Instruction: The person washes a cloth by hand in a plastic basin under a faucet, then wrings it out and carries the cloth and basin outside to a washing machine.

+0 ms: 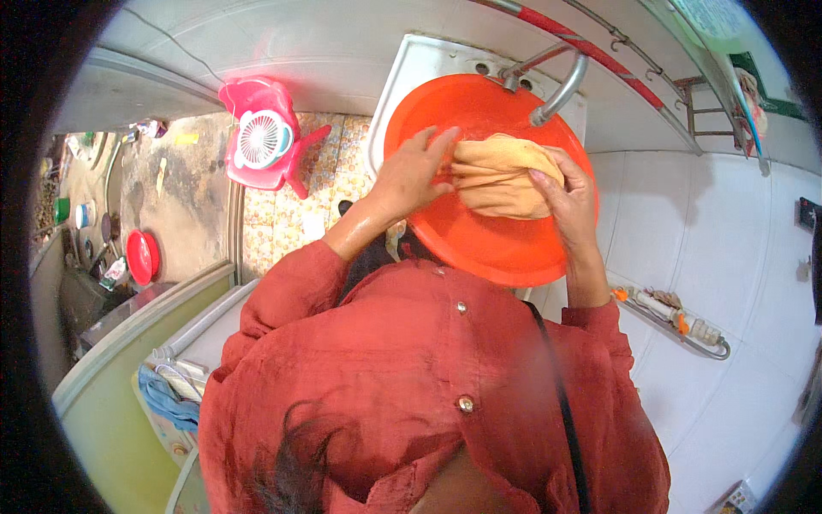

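Observation:
A yellow cloth [501, 177], bunched in folds, is held over a large orange plastic basin [501, 254]. My right hand [573, 196] grips the cloth's right edge, thumb on top and fingers behind. At its left edge is my left hand [414, 168], wet at the wrist, with fingers spread; whether the fingertips touch the fabric is unclear. The basin rests on a white sink [411, 77], hiding most of it. A metal tap [565, 93] reaches over the basin's far rim, its spout just beyond the cloth.
A pink plastic chair [257, 173] carrying a white and blue fan-like item [260, 140] stands to the left on patterned floor tiles. Pipes with orange valve handles [681, 321] run along the right wall. A red-banded bar [565, 38] crosses above the tap. Beyond the doorway lies a red basin [142, 257].

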The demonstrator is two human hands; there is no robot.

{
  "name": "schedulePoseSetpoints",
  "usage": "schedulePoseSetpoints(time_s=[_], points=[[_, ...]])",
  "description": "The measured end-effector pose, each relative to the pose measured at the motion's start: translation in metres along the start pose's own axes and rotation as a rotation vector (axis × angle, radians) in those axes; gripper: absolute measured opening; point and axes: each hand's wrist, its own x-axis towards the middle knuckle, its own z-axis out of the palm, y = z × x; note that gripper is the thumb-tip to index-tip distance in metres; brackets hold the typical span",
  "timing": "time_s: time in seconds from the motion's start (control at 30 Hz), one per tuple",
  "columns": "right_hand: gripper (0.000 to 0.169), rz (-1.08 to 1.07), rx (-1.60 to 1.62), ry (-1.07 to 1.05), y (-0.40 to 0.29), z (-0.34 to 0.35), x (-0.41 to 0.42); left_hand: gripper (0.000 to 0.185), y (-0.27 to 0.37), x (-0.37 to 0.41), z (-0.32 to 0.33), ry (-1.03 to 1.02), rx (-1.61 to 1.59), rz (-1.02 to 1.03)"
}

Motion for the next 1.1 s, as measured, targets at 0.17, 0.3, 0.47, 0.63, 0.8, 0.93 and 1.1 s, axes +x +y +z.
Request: schedulePoseSetpoints(time_s=[0.17,0.3,0.47,0.63,0.8,0.93,1.1], points=[[0.022,-0.17,-0.178,-0.062,0.013,-0.008,-0.001,0.048,-0.015,0.021,0.028,-0.442,-0.077,0.008],[0.018,0.165,-0.309,0.085,0.052,-0.033,0.004,0.043,-0.003,0.036,0.0,-0.329,-0.194,-0.171],[0.04,0.329,-0.327,0.148,0.091,-0.045,0.033,0.053,-0.005,0.06,0.014,-0.098,-0.16,-0.177],[0.046,0.102,-0.919,-0.077,0.122,-0.042,0.061,0.053,-0.038,0.072,0.043,-0.002,-0.266,-0.107],[0.035,-0.179,-0.978,-0.396,0.168,0.018,0.076,0.049,-0.046,0.07,0.045,-0.209,-0.573,-0.348],[0.033,-0.222,-1.106,-0.207,0.194,0.052,0.07,0.049,-0.049,0.068,0.051,-0.224,-1.001,-0.544],[0.03,-0.043,-1.026,-0.423,0.214,0.034,0.062,0.058,-0.037,0.075,0.044,-0.181,-1.244,-0.843]])
